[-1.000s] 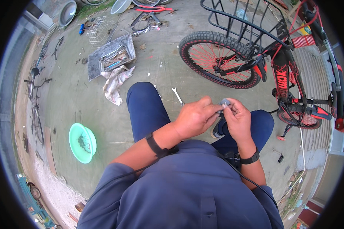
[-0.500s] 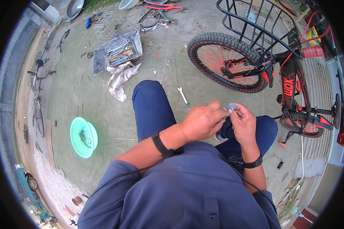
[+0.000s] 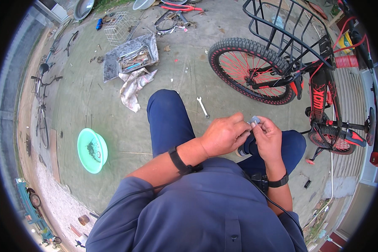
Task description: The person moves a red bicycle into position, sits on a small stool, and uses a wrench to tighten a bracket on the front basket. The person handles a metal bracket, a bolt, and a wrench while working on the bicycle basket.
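My left hand [image 3: 226, 133] and my right hand [image 3: 266, 139] meet above my knees, both closed with fingertips on a small grey part [image 3: 254, 120], whose detail is too small to make out. An open-ended wrench [image 3: 203, 107] lies on the ground just beyond my hands. Ahead to the right is a black and red bicycle [image 3: 317, 94] with a black front basket [image 3: 260, 21] and red-spoked front wheel [image 3: 224, 44].
A grey tray [image 3: 111, 67] of tools and a crumpled cloth [image 3: 134, 90] lie ahead left. A mint basin [image 3: 83, 154] with dark bits sits left. Loose bicycle parts [image 3: 182, 8], a wire basket [image 3: 118, 27] and another bicycle [image 3: 42, 122] are farther out.
The view has shifted slightly, putting most things a little farther right in the picture. My hands stay together on the grey part, with small finger movements around it.
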Action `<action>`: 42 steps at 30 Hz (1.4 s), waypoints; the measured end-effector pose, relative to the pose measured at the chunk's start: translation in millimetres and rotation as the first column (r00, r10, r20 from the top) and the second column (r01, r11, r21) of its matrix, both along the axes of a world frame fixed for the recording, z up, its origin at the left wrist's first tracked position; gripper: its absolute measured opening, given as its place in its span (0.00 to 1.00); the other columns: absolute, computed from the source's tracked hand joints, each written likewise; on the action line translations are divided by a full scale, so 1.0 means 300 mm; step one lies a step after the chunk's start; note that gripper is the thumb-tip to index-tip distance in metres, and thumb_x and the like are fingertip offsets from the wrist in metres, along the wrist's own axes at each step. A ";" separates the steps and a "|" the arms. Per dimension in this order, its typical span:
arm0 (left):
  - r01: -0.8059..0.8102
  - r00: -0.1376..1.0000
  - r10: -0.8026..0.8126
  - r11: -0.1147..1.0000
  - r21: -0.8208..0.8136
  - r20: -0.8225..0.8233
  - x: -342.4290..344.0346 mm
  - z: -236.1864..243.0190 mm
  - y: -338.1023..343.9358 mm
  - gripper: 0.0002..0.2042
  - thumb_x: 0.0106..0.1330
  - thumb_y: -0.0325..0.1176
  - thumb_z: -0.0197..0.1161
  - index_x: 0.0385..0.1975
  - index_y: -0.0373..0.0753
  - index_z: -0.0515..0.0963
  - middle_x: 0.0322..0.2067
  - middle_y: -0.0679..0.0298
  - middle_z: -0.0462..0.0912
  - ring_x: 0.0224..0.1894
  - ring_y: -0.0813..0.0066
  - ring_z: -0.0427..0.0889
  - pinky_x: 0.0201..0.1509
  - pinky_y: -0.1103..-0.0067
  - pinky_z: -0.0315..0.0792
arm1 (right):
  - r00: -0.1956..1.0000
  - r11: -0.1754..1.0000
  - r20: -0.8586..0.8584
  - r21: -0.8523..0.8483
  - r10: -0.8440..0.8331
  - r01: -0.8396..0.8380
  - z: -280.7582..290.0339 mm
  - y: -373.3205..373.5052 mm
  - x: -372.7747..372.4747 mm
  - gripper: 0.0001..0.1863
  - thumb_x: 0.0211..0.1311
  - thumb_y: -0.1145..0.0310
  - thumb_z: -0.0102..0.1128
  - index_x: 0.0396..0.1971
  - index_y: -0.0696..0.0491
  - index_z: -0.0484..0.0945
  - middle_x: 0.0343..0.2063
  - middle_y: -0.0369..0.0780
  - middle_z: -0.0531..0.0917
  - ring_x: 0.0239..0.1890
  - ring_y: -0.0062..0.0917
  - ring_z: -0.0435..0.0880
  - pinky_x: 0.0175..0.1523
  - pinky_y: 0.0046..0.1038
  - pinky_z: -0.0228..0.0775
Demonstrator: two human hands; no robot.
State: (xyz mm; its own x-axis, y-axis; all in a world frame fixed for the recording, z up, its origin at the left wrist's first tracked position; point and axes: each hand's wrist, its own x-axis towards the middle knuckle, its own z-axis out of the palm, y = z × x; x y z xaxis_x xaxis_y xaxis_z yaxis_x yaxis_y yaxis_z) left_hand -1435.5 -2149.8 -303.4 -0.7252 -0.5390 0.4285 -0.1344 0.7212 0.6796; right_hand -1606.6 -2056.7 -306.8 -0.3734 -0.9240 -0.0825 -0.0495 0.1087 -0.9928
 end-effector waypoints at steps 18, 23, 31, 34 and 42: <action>-0.007 0.999 0.008 1.000 0.010 -0.046 0.006 0.007 0.007 0.15 0.58 0.27 0.69 0.47 0.46 0.84 0.29 0.59 0.74 0.26 0.56 0.81 0.30 0.66 0.78 | 1.000 1.000 -0.028 -0.009 -0.001 0.000 0.016 -0.009 -0.011 0.11 0.73 0.75 0.60 0.52 0.59 0.81 0.35 0.32 0.86 0.30 0.06 0.76 0.28 0.11 0.63; 0.005 0.999 -0.004 0.999 0.039 -0.033 0.011 0.017 0.001 0.15 0.61 0.28 0.69 0.48 0.38 0.82 0.32 0.57 0.75 0.30 0.54 0.82 0.32 0.64 0.77 | 1.000 0.999 0.006 -0.049 0.008 -0.008 0.028 -0.018 -0.006 0.11 0.73 0.74 0.60 0.51 0.59 0.81 0.34 0.31 0.86 0.27 0.05 0.75 0.26 0.11 0.60; -0.017 0.998 0.019 0.999 0.034 -0.063 0.009 0.019 -0.001 0.12 0.61 0.28 0.69 0.45 0.39 0.83 0.31 0.58 0.75 0.29 0.55 0.82 0.32 0.65 0.76 | 1.000 1.000 -0.021 -0.020 -0.015 0.014 0.030 -0.021 -0.002 0.10 0.73 0.74 0.61 0.50 0.59 0.81 0.34 0.31 0.86 0.27 0.05 0.75 0.26 0.11 0.61; -0.028 0.998 0.030 0.999 0.034 -0.059 0.010 0.016 0.003 0.11 0.61 0.29 0.70 0.44 0.40 0.83 0.31 0.58 0.75 0.29 0.55 0.82 0.31 0.65 0.76 | 1.000 1.000 -0.012 -0.026 -0.009 0.008 0.028 -0.019 0.000 0.10 0.73 0.74 0.61 0.50 0.59 0.82 0.34 0.31 0.86 0.27 0.05 0.75 0.26 0.11 0.61; -0.012 0.998 0.016 0.999 0.052 -0.063 0.004 0.010 -0.008 0.09 0.61 0.30 0.70 0.40 0.39 0.81 0.31 0.58 0.75 0.29 0.55 0.82 0.31 0.64 0.76 | 1.000 0.999 0.024 -0.033 -0.001 0.002 0.021 -0.022 0.010 0.10 0.73 0.74 0.61 0.50 0.59 0.81 0.34 0.31 0.86 0.29 0.05 0.76 0.27 0.11 0.62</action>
